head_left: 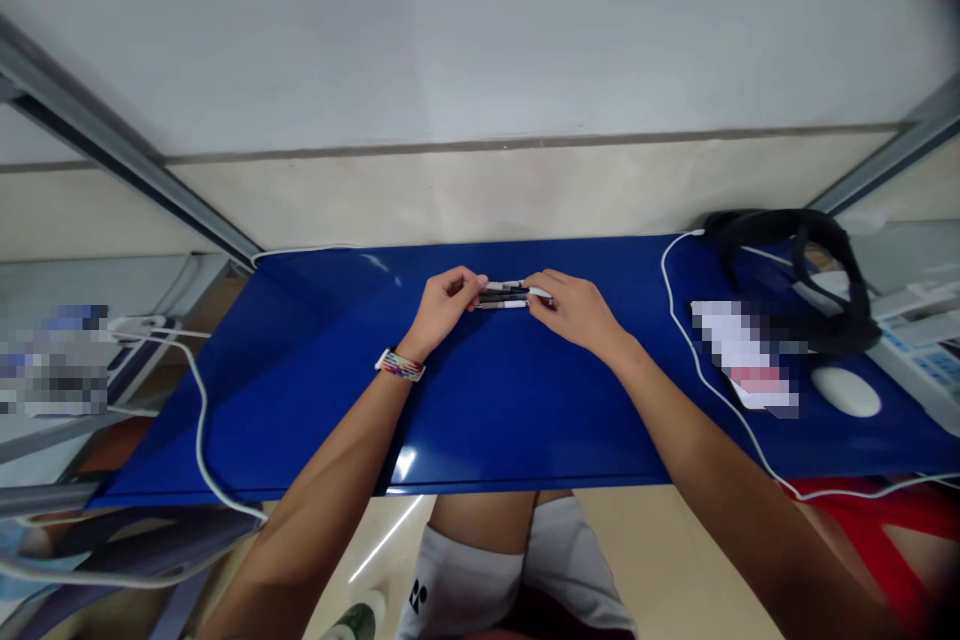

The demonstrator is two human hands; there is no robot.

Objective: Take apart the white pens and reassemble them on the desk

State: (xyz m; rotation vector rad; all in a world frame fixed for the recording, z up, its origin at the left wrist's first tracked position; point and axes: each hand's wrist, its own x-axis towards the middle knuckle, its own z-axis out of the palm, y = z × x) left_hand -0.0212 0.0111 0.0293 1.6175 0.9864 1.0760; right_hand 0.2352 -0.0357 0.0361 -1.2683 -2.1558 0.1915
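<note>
Several slim pens [504, 296] lie side by side, white and dark, across the middle of the blue table [480, 400]. My left hand [448, 305] has its fingers closed around their left ends, and a band with a colourful pattern is on that wrist. At the right ends, my right hand [571, 307] pinches them with thumb and fingers. Both hands are near the table surface, and the fingers hide the tips of the pens.
To the right are a white cable [691, 350], a phone [742, 355], a white mouse [846, 391] and a black headset strap [832, 270]. A pale wall [480, 195] stands behind the table. Another white cable [201, 410] hangs over the left edge.
</note>
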